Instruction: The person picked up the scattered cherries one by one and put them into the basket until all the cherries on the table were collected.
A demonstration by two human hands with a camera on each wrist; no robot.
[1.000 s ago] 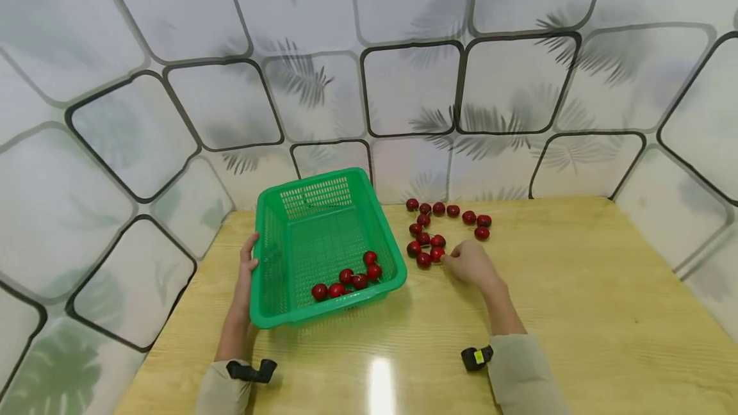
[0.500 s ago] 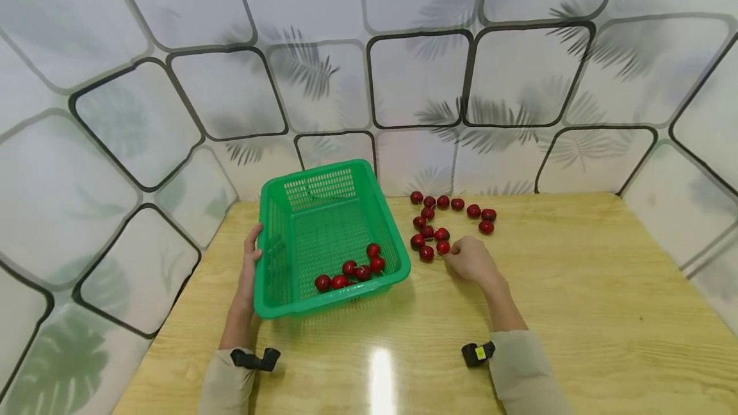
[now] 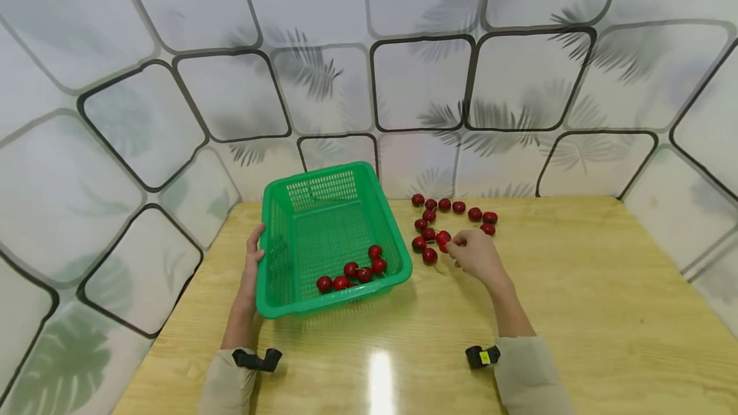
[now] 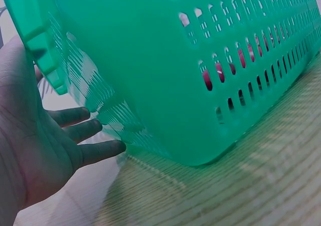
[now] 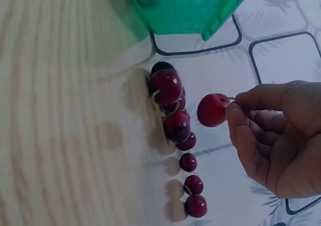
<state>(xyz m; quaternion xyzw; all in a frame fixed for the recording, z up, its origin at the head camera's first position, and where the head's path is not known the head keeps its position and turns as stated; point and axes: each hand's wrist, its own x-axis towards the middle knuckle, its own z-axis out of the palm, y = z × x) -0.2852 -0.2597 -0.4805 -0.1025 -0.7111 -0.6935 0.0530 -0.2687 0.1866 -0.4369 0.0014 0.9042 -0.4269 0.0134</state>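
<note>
A red cherry point(image 5: 212, 109) hangs by its stem from my right hand point(image 3: 477, 255), pinched between thumb and fingertips and raised off the table. Beside it, several dark red cherries point(image 3: 429, 256) lie in a line that bends along the back of the table. My left hand point(image 3: 252, 261) rests against the left side of a green plastic basket point(image 3: 334, 307). In the left wrist view its fingers point(image 4: 100, 152) stretch fairly straight along the outer wall, beneath the rim. Several cherries point(image 3: 364, 275) sit inside the basket, gathered towards its near right corner.
The wooden table point(image 3: 576, 312) reaches back to a patterned wall covering point(image 3: 421, 88), which also stands along both sides. A black wrist camera point(image 3: 483, 357) is strapped at the right sleeve, another camera point(image 3: 257, 360) at the left.
My right hand has picked up a cherry by its stem from the near end of the group and raised it. The left hand and basket keep their places; the head view shifts slightly.
</note>
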